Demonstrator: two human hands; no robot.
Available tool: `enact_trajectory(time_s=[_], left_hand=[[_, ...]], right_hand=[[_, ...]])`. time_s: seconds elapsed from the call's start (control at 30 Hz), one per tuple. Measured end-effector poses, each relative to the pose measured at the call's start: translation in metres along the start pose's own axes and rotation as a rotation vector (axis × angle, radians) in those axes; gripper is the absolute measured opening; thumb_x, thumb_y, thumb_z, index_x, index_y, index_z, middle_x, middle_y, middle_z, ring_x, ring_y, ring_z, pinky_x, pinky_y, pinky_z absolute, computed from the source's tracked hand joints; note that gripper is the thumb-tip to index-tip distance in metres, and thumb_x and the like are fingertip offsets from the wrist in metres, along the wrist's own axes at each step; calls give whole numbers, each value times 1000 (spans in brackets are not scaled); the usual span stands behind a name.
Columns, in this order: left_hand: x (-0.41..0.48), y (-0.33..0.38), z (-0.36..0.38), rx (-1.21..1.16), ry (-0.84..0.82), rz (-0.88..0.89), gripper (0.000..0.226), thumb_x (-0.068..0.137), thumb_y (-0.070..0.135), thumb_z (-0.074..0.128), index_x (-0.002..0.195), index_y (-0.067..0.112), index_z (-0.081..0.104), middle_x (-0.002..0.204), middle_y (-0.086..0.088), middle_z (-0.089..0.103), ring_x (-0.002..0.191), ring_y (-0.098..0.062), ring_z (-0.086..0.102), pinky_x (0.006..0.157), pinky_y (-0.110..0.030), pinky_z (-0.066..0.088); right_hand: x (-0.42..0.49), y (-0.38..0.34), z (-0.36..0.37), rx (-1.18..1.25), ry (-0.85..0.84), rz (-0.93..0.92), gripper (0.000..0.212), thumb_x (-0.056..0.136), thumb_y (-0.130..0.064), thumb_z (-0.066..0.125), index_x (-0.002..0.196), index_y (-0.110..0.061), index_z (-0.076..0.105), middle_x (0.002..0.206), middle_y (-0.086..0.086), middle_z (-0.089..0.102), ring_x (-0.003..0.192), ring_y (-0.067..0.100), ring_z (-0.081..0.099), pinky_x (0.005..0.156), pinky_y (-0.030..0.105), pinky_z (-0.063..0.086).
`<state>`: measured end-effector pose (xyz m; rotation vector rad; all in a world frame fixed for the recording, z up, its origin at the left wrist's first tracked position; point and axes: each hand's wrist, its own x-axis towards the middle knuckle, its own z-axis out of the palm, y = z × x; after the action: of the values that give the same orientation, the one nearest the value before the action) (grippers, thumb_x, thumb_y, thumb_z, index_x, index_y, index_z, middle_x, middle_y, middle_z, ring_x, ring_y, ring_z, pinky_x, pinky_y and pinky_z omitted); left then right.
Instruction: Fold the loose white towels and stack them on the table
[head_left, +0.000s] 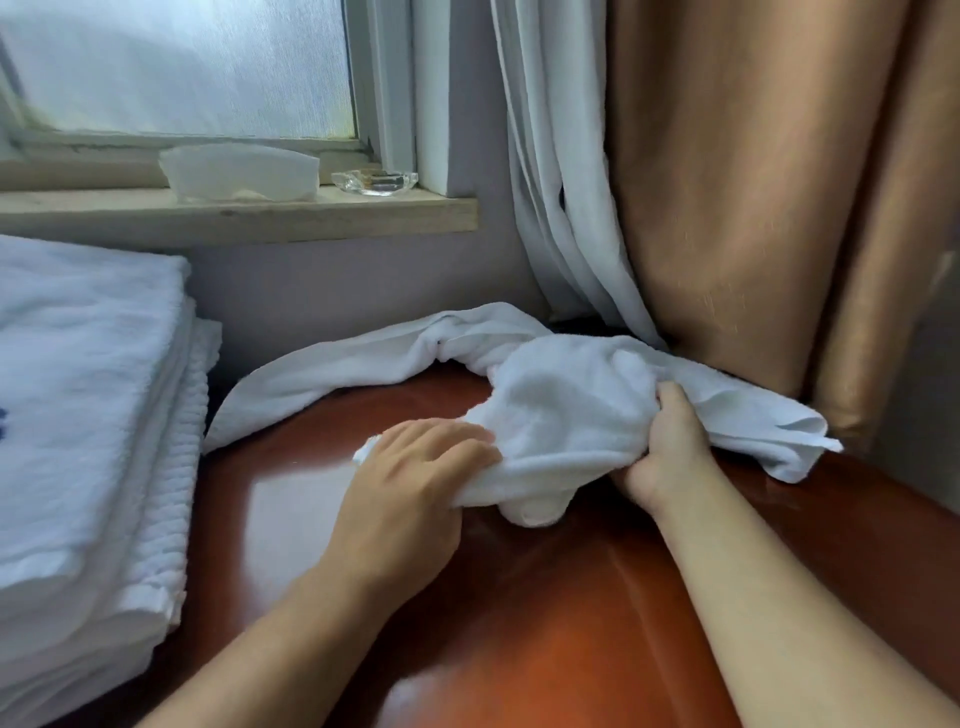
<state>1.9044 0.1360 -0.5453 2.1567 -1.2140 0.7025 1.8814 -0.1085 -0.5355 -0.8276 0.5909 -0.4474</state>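
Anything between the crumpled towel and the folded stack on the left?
Nothing visible: left hand and right hand grip the loose towel, and only bare table separates it from the folded stack.

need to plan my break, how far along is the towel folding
Done: a folded stack sits at left. In hand: the left hand and right hand grip a crumpled towel on the table, not yet folded. Left: fold it and add it to the stack.

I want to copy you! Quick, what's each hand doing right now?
Left hand: gripping the loose white towel.
Right hand: gripping the same towel.
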Motion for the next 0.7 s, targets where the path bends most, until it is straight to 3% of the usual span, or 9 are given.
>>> enact_trajectory(time_s=[0.07,0.17,0.23,0.3,0.33,0.43,0.5,0.6,0.7], left_hand=[[-3,11,-12,-10,7,-41,39,73,1,50,101,14,74,104,3,72,89,-28,68,73,-43,56],[0,18,-40,-29,54,-199,36,83,2,59,109,24,71,104,11,67,90,-21,64,72,-38,52],[5,26,-63,-76,42,-266,16,94,22,61,90,36,66,83,18,63,74,-9,58,64,-33,45],[13,39,-88,-119,55,-301,28,96,41,54,69,32,53,60,16,55,53,-6,49,49,-20,33],[16,46,-102,-140,81,-311,33,97,42,53,66,30,50,58,17,55,50,-6,48,46,-19,32],[25,77,-149,-129,140,-309,30,96,38,54,66,36,54,57,14,55,50,-8,46,46,-24,30],[27,95,-179,-138,188,-307,27,95,39,55,70,31,58,56,5,54,51,-9,44,49,-31,34],[25,118,-215,-125,256,-269,33,98,40,56,74,18,57,57,1,53,48,-8,40,48,-29,34],[20,133,-240,-101,287,-260,31,99,42,55,73,25,54,52,12,48,46,-5,39,49,-32,31]], right_hand=[[-10,-7,3,-277,79,-32,38,94,-40,64,119,-12,67,110,9,74,103,31,70,89,42,57],[-28,-37,4,-586,295,-312,26,96,-38,55,92,-14,62,86,4,63,88,29,60,71,35,50],[-50,-68,12,-500,241,-387,19,95,-33,56,89,-17,64,84,4,64,79,24,62,69,38,52],[-74,-101,22,-297,139,-409,14,93,-31,61,85,-23,69,85,2,69,73,19,65,66,32,53],[-89,-116,28,-235,99,-444,14,91,-32,64,81,-25,70,85,-2,70,77,18,66,66,31,54],[-146,-150,37,-223,55,-611,13,84,-39,66,73,-36,73,91,-10,71,96,17,68,78,36,59],[-182,-166,37,-241,24,-742,11,78,-45,64,72,-42,73,94,-10,71,96,14,69,86,40,59],[-225,-186,36,-226,6,-890,19,75,-51,65,83,-35,72,85,-17,71,82,2,68,75,33,57],[-252,-197,39,-244,6,-1026,23,81,-49,66,80,-26,65,85,-17,68,83,1,67,78,27,56]])
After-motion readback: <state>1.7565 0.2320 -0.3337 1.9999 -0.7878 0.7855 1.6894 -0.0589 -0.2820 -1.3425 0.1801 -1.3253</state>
